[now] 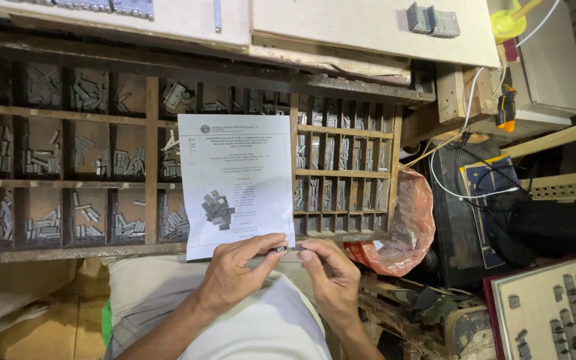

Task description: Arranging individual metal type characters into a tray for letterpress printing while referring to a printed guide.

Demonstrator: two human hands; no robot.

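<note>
Both hands meet just below the front edge of a wooden type case [151, 160], and between them sits one small metal piece [280, 249]. The left hand [238, 273] has its grip closed on that piece, thumb and fingertips pinching it; the right hand [331, 277] touches it from the other side with thumb and forefinger, seemingly to steady or turn it. Holding it this close to the body likely lets the person read its face. A printed sheet of paper [238, 167] lies across the case's compartments, right above the hands, where it is easy to look at. On the sheet rests a little heap of metal pieces [217, 209], kept apart from the sorted pieces in the compartments. An orange plastic bag [405, 230] hangs to the right
</note>
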